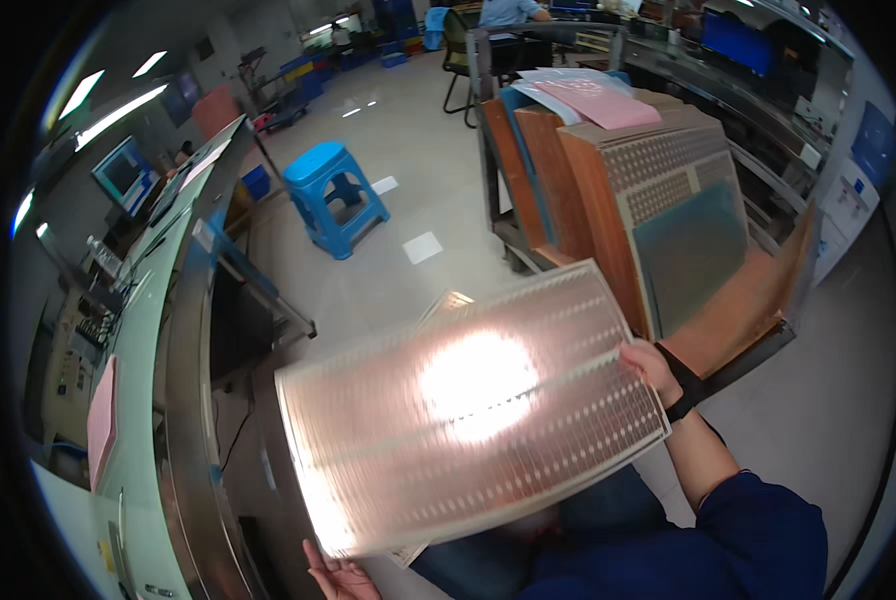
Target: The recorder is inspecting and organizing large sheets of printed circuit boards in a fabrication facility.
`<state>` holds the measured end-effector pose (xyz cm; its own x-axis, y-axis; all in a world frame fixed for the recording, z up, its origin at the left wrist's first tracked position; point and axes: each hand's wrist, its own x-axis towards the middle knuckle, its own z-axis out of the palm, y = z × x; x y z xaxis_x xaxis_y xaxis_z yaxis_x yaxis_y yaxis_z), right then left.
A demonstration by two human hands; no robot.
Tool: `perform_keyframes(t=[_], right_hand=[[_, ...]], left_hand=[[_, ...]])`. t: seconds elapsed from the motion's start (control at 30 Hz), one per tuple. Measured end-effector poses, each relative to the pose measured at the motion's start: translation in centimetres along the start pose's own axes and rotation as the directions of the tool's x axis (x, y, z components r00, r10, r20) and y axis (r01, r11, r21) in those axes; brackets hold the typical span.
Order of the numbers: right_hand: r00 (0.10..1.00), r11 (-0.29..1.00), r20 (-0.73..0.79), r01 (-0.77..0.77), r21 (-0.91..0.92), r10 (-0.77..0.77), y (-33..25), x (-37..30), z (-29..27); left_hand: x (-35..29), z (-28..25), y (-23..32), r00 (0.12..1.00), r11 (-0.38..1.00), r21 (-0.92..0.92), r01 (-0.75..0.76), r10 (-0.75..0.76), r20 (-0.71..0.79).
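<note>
A large copper-coloured circuit board panel [388, 460], patterned with rows of small pads, is held tilted in front of me and throws back a bright glare. My right hand [651, 368] grips its right edge, thumb on the upper face and the other fingers hidden beneath. By its lower left corner is my left hand [338, 577], palm up with fingers apart; whether it touches the panel I cannot tell. Corners of another pale panel [455, 301] show past the far and near edges of the held one, mostly hidden under it.
On the right, a metal-framed cart [486, 190] carries stacked copper panels [668, 175], a grey-green sheet [693, 255] and a pink sheet [598, 104]. A long green-topped bench [138, 330] runs along the left. Ahead stands a blue stool [333, 195]. A person [508, 12] sits farther back.
</note>
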<state>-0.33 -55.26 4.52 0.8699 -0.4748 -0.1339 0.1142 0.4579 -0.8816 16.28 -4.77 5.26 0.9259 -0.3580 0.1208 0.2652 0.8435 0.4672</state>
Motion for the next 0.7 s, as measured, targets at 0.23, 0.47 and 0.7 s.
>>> perform_keyframes(t=[0.23, 0.47, 0.7], right_hand=[[0.712, 0.720, -0.374, 0.678, 0.147, -0.594, -7.0, -0.4, 2.8], [0.203, 0.670, -0.699, 0.550, -0.498, -0.686, -5.9, 2.7, -1.9], [-0.063, 0.591, -0.588, -0.090, -0.801, -0.806, 1.7, 5.1, -14.5]], left_hand=[[-0.7, -2.3, -0.6, 0.965, 0.962, 0.274, 0.019, 0.054, -0.257], [-0.9, -1.2, -2.1, 0.864, 0.884, 0.459, 0.085, 0.163, -0.475], [-1.5, -2.6, -1.4, 0.856, 0.847, 0.516, 0.126, 0.170, -0.488]])
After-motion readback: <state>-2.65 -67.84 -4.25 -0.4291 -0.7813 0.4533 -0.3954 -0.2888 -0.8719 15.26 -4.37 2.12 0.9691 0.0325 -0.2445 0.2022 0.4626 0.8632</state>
